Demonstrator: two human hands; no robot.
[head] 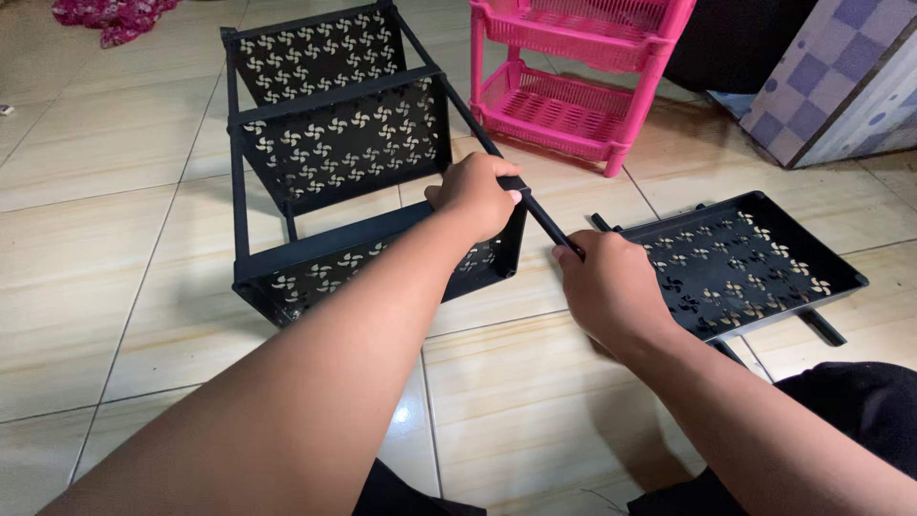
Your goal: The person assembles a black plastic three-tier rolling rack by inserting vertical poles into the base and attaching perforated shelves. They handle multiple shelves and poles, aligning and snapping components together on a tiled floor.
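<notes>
A black plastic shelf rack (330, 143) with pinwheel cut-outs lies tipped over on the tiled floor. My left hand (475, 194) grips the corner of its nearest tray, where a thin black pole (468, 110) runs along the rack's side. My right hand (604, 285) is closed on the near end of that pole, just right of the left hand. A loose black tray (764, 263) with the same cut-outs lies flat on the floor beside my right hand.
A pink plastic rack (573, 67) stands behind the black one. Loose black poles (821, 327) lie under the separate tray. A checkered purple fabric (841, 76) is at the far right, pink cloth (110, 14) at the top left.
</notes>
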